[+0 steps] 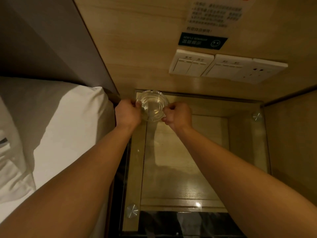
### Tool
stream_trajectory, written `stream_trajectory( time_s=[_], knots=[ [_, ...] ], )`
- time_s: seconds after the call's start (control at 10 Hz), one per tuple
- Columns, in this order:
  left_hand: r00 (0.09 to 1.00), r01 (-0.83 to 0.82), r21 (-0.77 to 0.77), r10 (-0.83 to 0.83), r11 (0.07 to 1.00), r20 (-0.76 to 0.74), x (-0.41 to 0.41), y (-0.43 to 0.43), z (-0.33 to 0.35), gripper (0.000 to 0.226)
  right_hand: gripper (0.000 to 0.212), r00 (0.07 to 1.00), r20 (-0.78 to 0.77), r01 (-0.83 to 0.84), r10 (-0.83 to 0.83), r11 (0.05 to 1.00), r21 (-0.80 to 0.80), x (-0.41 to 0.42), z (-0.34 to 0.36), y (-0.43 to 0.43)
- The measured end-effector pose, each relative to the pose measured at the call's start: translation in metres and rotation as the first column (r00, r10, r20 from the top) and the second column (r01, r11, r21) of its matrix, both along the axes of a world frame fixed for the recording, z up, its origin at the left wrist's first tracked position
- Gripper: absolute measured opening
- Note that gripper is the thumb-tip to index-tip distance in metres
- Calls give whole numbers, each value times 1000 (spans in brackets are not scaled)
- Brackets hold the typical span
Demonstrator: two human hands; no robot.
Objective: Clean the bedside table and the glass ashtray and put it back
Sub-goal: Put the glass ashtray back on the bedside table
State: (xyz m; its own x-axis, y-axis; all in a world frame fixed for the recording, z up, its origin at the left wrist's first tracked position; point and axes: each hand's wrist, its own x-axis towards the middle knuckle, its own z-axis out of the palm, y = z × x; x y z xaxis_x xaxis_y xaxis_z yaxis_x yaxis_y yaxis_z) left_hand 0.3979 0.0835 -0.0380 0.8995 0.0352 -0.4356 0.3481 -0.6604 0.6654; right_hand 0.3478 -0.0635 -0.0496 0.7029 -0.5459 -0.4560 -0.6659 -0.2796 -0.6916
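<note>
A round clear glass ashtray (152,105) sits at the far left corner of the glass-topped bedside table (180,160). My left hand (127,112) grips its left rim and my right hand (178,115) grips its right rim, fingers curled on the edge. I cannot tell whether the ashtray rests on the glass or is held just above it. No cloth is visible in either hand.
A white pillow and bed (56,127) lie left of the table. The wooden wall panel behind carries light switches (191,63), a socket (255,73) and a notice sign (203,41). Metal studs (131,210) fix the glass top. A wooden side wall (291,134) stands on the right.
</note>
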Motion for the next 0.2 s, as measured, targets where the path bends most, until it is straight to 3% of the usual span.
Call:
stream_trajectory(
  time_s=[0.1,0.2],
  knots=[
    [1000,9,-12,-9,1000,-4,-6,9,7,46,41,1000,12,7,-7,1000,20,-8,9,-4],
    [993,100,57,-103,993,57,-37,21,33,52,51,1000,-8,-17,16,997,-69,-23,45,-3]
  ],
)
